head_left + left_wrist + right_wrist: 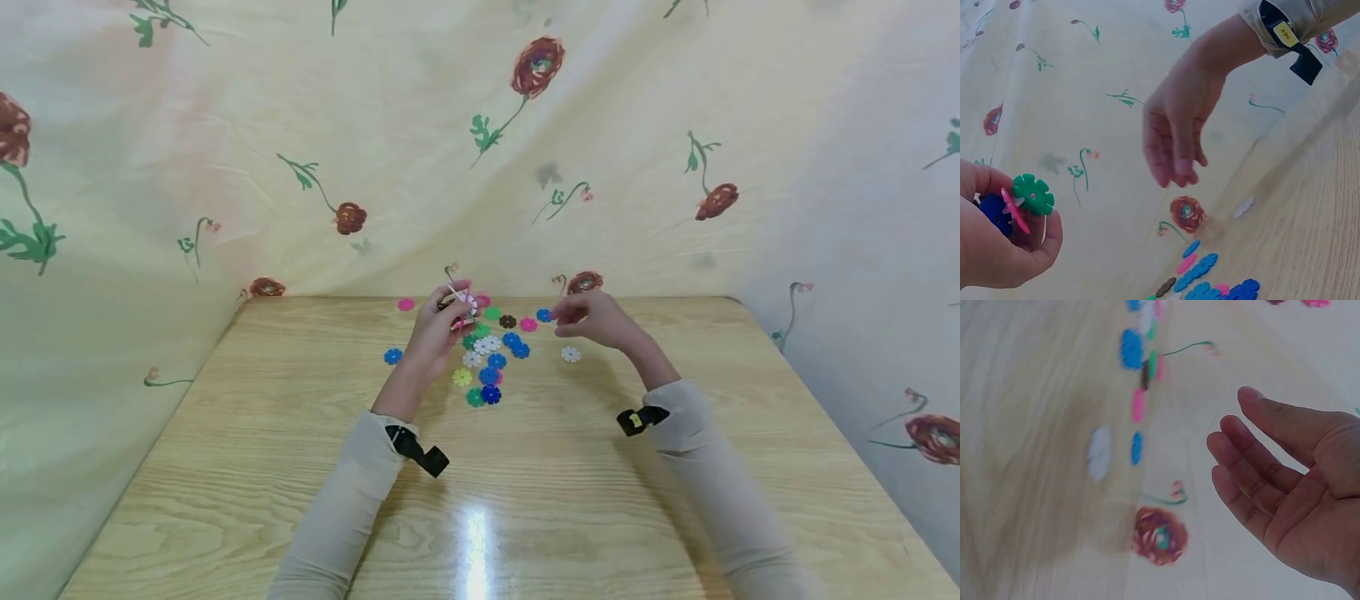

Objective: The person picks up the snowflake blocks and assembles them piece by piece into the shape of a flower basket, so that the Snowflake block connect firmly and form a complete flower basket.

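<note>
My left hand (431,335) holds a small joined cluster of flower-shaped plastic discs above the table's far side. In the left wrist view, a green disc (1034,195), a pink disc (1016,211) and a dark blue disc (995,214) show in it, slotted at angles. White parts also appear in the head view. My right hand (600,319) hovers apart from it with relaxed, slightly bent fingers; the right wrist view shows nothing in the palm (1300,531). Nearest to that hand lie a blue disc (544,315) and a white disc (571,354).
Several loose discs lie scattered mid-table, among them a yellow disc (462,377), a brown disc (507,322) and a dark blue disc (491,394). One blue disc (393,357) lies left of them. A flowered cloth (420,150) hangs behind the wooden table (555,500).
</note>
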Tool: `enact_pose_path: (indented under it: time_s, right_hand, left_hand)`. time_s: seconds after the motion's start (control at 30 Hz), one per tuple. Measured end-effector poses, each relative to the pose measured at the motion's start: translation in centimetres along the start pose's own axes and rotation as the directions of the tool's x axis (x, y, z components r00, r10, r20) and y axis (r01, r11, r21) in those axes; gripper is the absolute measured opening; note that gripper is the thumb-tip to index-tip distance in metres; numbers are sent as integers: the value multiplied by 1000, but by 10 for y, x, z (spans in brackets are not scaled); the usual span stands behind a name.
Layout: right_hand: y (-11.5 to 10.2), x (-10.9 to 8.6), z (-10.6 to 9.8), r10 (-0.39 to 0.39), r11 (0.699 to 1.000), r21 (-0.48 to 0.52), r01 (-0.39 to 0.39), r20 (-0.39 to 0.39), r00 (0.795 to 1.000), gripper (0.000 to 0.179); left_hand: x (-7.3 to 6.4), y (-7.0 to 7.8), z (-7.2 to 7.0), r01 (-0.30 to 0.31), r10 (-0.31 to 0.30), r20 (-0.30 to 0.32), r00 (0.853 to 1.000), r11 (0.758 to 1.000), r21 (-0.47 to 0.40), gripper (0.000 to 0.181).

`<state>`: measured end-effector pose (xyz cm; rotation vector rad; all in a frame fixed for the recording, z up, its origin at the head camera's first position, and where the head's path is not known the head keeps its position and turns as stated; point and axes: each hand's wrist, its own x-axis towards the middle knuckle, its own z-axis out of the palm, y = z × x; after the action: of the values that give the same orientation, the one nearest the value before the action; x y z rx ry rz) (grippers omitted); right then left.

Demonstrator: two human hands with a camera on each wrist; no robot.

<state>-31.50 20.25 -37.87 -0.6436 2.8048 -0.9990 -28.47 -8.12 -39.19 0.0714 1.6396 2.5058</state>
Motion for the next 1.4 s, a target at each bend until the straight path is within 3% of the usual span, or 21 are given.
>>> enact_pose_path:
  time_s: [0.4, 0.77, 1.1, 1.4]
  right_hand:
    - [45, 6, 8, 72, 995, -79, -60, 158, 985, 23]
    - [52, 9, 12, 120, 989, -107, -100, 199, 973, 29]
    - [62, 13, 15, 121, 991, -77, -107, 205, 971, 17]
    - [58, 17, 28, 56, 998, 6, -59, 213, 975, 22]
  left_hand:
    - [3, 0, 0, 21, -21, -11, 1000, 1000, 9, 39]
    - [3, 1, 1, 24, -23, -23, 999, 1000, 14, 39]
    - [3, 2, -1, -12, 12, 10, 1000, 1000, 24, 49]
    - [3, 2, -1, -31, 30, 24, 999, 999, 44, 46]
